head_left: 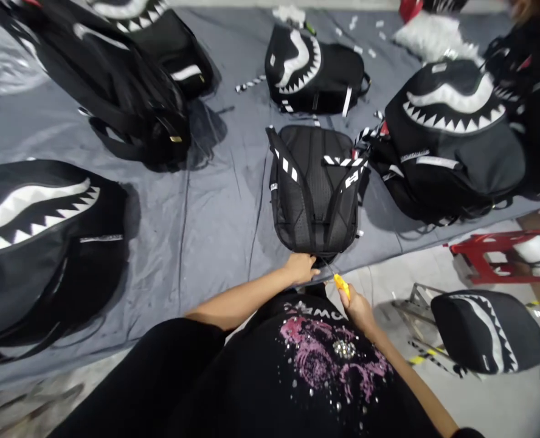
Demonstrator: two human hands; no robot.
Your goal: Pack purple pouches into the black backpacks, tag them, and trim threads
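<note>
A small black backpack (315, 188) lies on the grey-covered table with its back panel and shoulder straps up; white stripes mark the straps. My left hand (301, 268) is closed on the backpack's near end at the table edge, fingertips partly hidden under it. In my right hand (357, 310) is a yellow-handled tool (342, 286) with a thin dark shaft, its tip pointing at that same end of the backpack. Whether the tip touches the fabric I cannot tell, and the tool's exact kind is too small to make out.
More black backpacks with white toothed mouths surround it: one behind (315, 70), one at right (456, 140), one at left (46, 237) and others far left. Another (491, 331) rests on a stand near a red stool (493, 255). A person is at the far right.
</note>
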